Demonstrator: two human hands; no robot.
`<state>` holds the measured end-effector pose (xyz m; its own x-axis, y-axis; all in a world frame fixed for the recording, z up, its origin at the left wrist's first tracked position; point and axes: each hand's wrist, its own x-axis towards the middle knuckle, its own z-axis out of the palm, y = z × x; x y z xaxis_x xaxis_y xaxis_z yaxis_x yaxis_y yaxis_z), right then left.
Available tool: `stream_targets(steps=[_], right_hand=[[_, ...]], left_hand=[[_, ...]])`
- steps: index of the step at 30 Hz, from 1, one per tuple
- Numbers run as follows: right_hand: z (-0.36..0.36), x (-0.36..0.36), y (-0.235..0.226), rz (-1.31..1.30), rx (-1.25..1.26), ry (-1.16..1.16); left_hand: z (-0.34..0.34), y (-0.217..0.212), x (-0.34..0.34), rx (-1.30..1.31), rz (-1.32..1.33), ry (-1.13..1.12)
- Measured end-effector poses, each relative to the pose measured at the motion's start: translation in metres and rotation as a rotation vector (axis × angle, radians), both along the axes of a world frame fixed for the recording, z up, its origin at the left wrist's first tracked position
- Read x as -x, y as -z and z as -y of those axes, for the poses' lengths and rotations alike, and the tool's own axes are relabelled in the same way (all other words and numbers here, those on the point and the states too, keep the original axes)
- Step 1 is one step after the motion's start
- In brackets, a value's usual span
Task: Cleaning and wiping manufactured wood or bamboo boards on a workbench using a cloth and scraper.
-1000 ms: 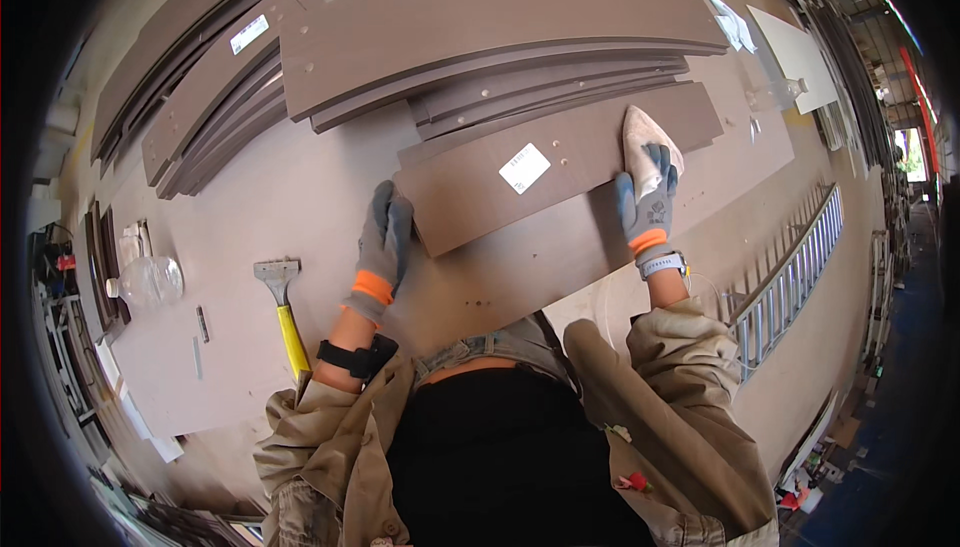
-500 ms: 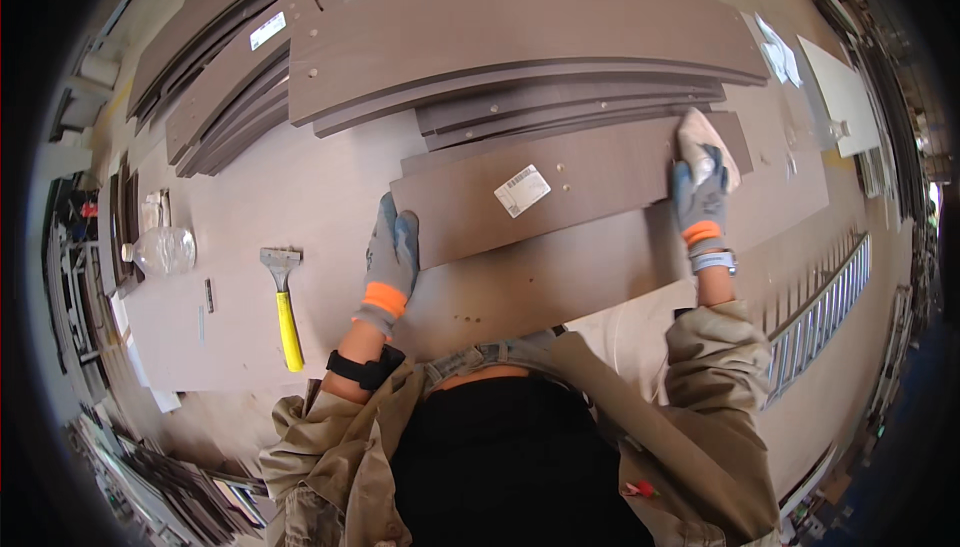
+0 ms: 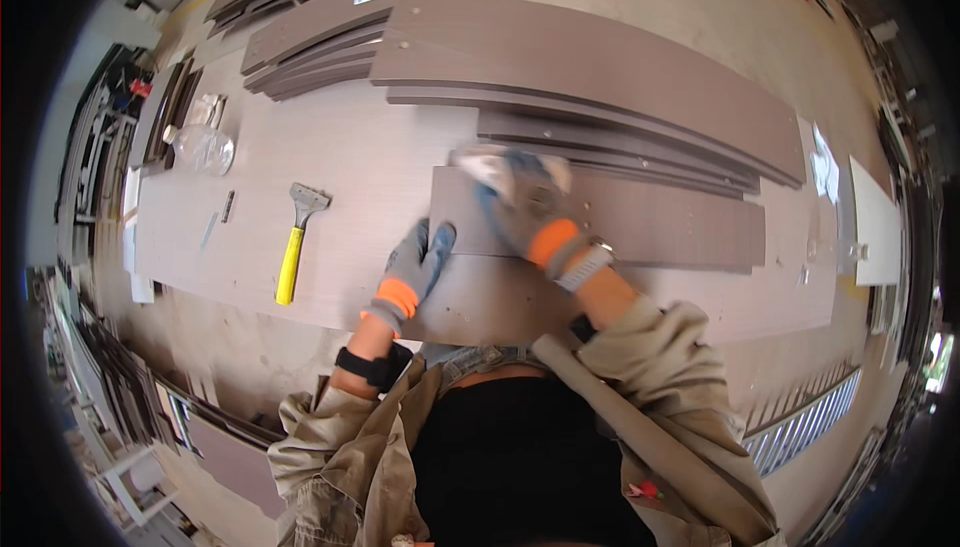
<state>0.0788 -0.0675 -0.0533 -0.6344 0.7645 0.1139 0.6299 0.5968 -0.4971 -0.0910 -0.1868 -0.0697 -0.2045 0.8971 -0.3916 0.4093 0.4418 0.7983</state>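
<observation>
Head view: a broad, pale brown, smooth worktop (image 3: 350,137) spreads across the middle. Along its far side rises the longest pile, a stack of long, dark brown, flat panels (image 3: 585,62) with straight edges and layers that do not line up. To the left of that sits a second, narrower stack of brown panels (image 3: 320,37), bearing a small white label near its far end.

In front of the longest pile lies a dark brown rectangular board (image 3: 660,227), flat and right side of centre, its left end close to both hands. Beyond the worktop at lower right shows a silvery metal ladder-like frame with rungs (image 3: 808,425).

The left hand (image 3: 416,265), in a grey knit glove with blue-coated fingers and an orange cuff band, is at the near left corner of the board, fingers mostly straight and the thumb set a little apart; it seems to touch the corner, with nothing lifted in it. The right hand (image 3: 528,202), gloved alike and blurred, reaches over the left part of the board, its fingers curled around a bunched white cloth (image 3: 484,165) at the board's far left corner. Blur hides how tightly they are drawn in.

Left of the hands lies a scraper with a yellow handle and a grey metal head (image 3: 296,242). Farther left a clear plastic bottle (image 3: 207,150) lies on its side, and nearer the scraper a slim dark pen-shaped stick (image 3: 228,207).
</observation>
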Motion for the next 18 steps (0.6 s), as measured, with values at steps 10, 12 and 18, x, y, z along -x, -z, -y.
stream_targets(steps=[10, 12, 18], right_hand=[[0.018, 0.054, 0.008, 0.228, -0.255, 0.058], [0.019, 0.063, -0.001, 0.241, -0.357, -0.024], [0.01, 0.001, -0.022, 0.252, -0.216, 0.161]], left_hand=[[-0.002, 0.012, -0.002, 0.075, 0.444, -0.043], [0.0, 0.016, 0.004, 0.005, 0.566, -0.038], [-0.009, 0.038, 0.009, 0.251, 1.091, -0.091]])
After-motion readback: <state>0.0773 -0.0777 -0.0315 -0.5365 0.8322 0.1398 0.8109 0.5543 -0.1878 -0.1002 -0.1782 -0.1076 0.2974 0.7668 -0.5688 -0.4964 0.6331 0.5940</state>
